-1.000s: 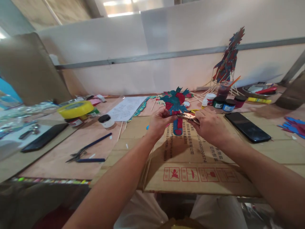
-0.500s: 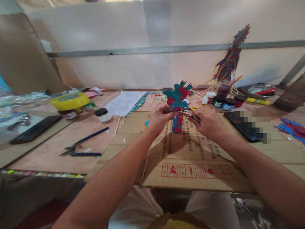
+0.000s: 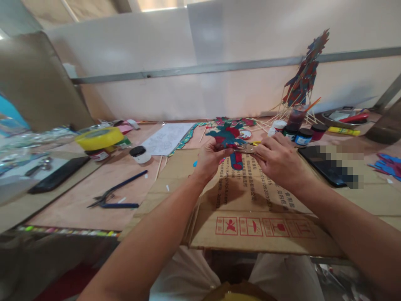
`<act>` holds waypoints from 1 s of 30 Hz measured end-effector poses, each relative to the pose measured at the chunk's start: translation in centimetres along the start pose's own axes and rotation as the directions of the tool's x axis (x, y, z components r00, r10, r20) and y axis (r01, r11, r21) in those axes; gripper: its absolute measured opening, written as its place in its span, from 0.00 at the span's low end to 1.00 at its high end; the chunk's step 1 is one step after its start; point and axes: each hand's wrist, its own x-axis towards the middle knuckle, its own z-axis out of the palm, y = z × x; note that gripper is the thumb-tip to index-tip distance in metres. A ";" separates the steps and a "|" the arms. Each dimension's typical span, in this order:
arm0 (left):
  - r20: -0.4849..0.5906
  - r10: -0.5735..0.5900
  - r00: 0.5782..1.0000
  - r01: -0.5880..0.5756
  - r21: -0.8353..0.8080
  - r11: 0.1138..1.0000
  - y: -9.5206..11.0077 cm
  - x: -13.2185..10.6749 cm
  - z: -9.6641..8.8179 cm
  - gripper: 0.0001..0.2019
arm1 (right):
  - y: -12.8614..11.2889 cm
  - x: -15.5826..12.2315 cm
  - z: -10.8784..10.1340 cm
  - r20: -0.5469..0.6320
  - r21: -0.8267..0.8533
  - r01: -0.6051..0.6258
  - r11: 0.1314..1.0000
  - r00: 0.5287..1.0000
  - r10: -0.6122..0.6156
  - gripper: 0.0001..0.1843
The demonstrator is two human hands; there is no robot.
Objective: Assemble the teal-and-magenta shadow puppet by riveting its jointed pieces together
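Observation:
A flat cut-out figure painted red and teal is pinched in my left hand, over the cardboard. Its upper part spreads into jagged points, and a red-and-blue strip hangs below my fingers. My right hand is closed around a small silver plier-like tool. The tool's front end meets the figure beside my left fingertips; its exact kind is hard to make out. Beneath both hands lies a printed cardboard sheet.
Blue-handled pliers and a black-lidded jar are on the left. Yellow tape sits farther back. A phone, paint jars and a bundle of painted cut-outs on sticks stand right. A drawing sheet lies behind.
The figure has tipped backward and lower, so its top looks flatter. My right hand has turned slightly over the tool. The whole view has shifted a little.

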 end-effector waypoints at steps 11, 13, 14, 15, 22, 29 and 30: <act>0.071 0.135 0.988 -0.137 0.031 0.990 0.5 -0.4 -1.2 0.15 | -1.2 -0.2 -1.4 -0.143 -0.208 0.062 0.976 0.985 -0.093 0.09; 0.078 0.124 0.989 -0.126 0.028 0.992 0.5 -0.4 -1.2 0.16 | -1.3 -0.2 -1.4 -0.146 -0.213 0.060 0.975 0.985 -0.092 0.10; 0.075 0.119 0.990 -0.121 0.032 0.992 0.6 -0.5 -1.1 0.16 | -1.4 -0.2 -1.5 -0.146 -0.216 0.053 0.975 0.986 -0.086 0.10; 0.069 0.116 0.991 -0.118 0.036 0.992 0.6 -0.5 -1.1 0.16 | -1.4 -0.1 -1.5 -0.148 -0.220 0.047 0.974 0.986 -0.081 0.10; 0.029 0.037 0.999 -0.039 0.075 0.996 0.4 -0.5 -0.7 0.14 | -1.2 0.0 -1.4 -0.138 -0.199 0.031 0.979 0.989 -0.060 0.08; 0.026 -0.045 0.999 0.046 -0.032 0.998 0.1 -0.4 0.2 0.17 | -0.4 0.1 -0.9 -0.062 -0.138 -0.010 0.990 0.998 0.002 0.07; 0.017 -0.056 0.998 0.056 -0.045 0.997 0.1 -0.4 0.4 0.18 | -0.3 0.1 -0.7 -0.055 -0.131 -0.019 0.991 0.998 0.012 0.06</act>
